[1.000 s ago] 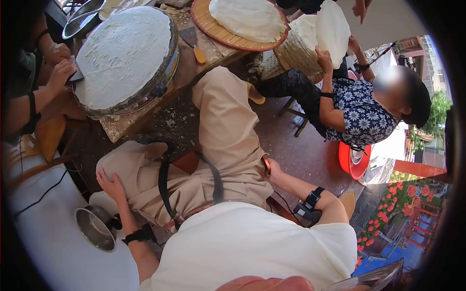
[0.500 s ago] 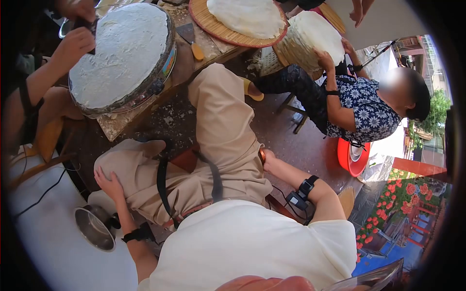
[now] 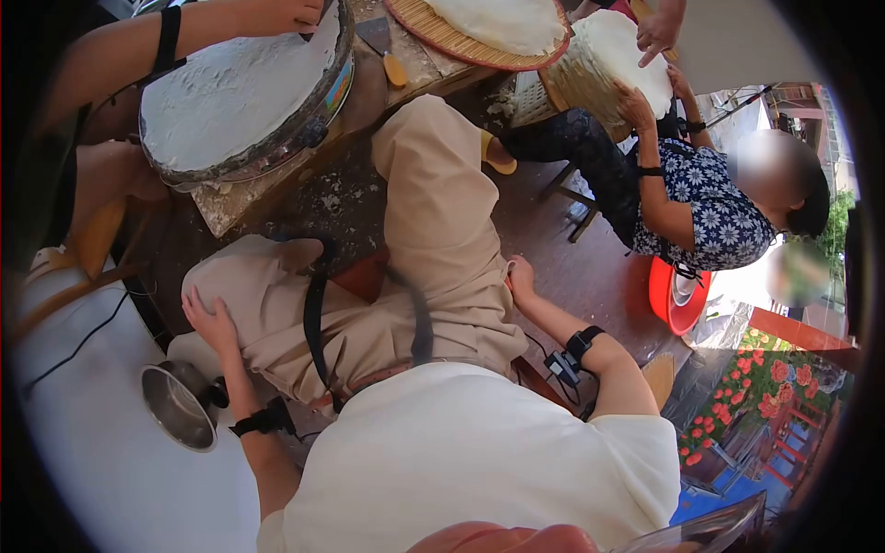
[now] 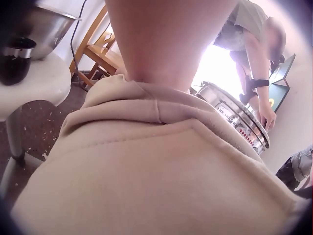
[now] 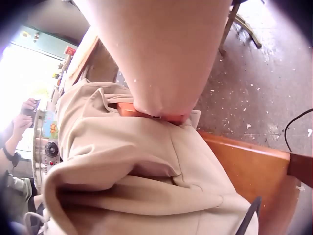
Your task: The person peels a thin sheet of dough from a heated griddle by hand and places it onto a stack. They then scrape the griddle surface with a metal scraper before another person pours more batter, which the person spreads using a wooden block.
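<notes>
My left hand (image 3: 210, 323) rests with spread fingers on my left knee, over the beige trousers (image 3: 438, 175). In the left wrist view my forearm (image 4: 166, 44) shows, while the hand is hidden beyond the folds of cloth. At my right hip, my right hand (image 3: 523, 281) is at the trouser pocket. The right wrist view has a flat orange object (image 5: 128, 109) at the pocket opening, with that hand against it and its fingers mostly hidden. The hand appears to hold this object by its edge.
A round griddle (image 3: 343, 55) spread with white batter stands on the table, another person's arm (image 3: 184, 35) over it. Beyond are a yellow-handled scraper (image 3: 395, 69), a woven tray (image 3: 415, 25) and stacked white sheets (image 3: 599, 69). A metal bowl (image 3: 175, 405) is left, a red basin (image 3: 668, 300) right.
The other person's arm has swept across the griddle. The person in floral has lowered a sheet onto the stack, where another hand now points. The orange object at my right hand is no longer visible from above.
</notes>
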The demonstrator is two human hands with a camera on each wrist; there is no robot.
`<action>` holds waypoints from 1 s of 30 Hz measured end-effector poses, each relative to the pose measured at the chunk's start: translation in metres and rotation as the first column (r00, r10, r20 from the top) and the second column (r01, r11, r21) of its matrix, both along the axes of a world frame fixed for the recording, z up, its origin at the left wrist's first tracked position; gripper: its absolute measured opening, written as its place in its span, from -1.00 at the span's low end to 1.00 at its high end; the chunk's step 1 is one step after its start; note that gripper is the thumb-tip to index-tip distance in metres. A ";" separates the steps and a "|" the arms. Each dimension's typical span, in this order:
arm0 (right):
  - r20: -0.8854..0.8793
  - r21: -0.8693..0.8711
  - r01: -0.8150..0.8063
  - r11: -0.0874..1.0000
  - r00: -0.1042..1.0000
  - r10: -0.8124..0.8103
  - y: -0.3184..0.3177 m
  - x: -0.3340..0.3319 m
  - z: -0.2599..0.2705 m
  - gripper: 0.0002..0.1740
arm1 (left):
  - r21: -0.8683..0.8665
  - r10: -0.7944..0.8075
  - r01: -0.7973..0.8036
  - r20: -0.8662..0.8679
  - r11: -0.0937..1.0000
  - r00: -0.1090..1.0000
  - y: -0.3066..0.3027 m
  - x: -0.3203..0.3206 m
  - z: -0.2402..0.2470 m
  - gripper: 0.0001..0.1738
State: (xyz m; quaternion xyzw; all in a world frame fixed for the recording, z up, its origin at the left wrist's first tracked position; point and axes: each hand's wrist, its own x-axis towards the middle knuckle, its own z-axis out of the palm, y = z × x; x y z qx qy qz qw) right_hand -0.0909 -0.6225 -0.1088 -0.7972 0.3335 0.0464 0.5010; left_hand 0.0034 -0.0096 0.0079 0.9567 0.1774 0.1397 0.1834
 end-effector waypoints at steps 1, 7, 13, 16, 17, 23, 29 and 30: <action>-0.014 -0.179 -0.159 0.971 0.987 0.159 0.003 -0.002 0.013 -0.64 | -0.001 -0.007 0.007 0.008 1.000 1.000 0.001 -0.001 0.000 -0.38; -0.555 0.032 -0.243 0.969 0.802 0.220 0.037 0.015 0.141 -0.36 | 0.000 0.001 -0.001 0.017 1.000 1.000 0.007 -0.004 -0.009 -0.38; -0.407 0.056 -0.010 0.998 0.913 0.032 0.004 -0.012 0.016 -0.24 | -0.007 0.034 -0.034 0.020 0.999 0.999 -0.002 -0.001 -0.004 -0.36; -0.306 0.289 0.265 0.920 0.936 -0.174 0.002 0.005 0.007 -0.24 | -0.008 0.045 -0.045 0.013 0.999 0.999 -0.002 0.002 -0.003 -0.36; -0.342 0.275 0.188 0.943 0.936 -0.087 -0.002 0.009 0.009 -0.31 | -0.013 0.050 -0.049 0.011 0.999 0.999 -0.001 0.002 -0.003 -0.36; -0.687 -0.022 -0.745 0.667 0.496 0.531 0.001 0.091 0.132 -0.74 | 0.004 0.046 -0.046 -0.007 0.999 0.999 -0.004 0.004 0.002 -0.39; 0.077 -0.711 -0.448 0.542 0.717 0.693 0.090 0.268 0.227 -0.81 | -0.189 -0.078 0.063 -0.073 0.980 0.994 -0.018 -0.005 0.029 -0.49; 0.102 -0.735 -0.429 0.525 0.696 0.711 0.108 0.295 0.216 -0.81 | -0.236 -0.114 0.093 -0.077 0.967 0.990 -0.026 -0.004 0.036 -0.51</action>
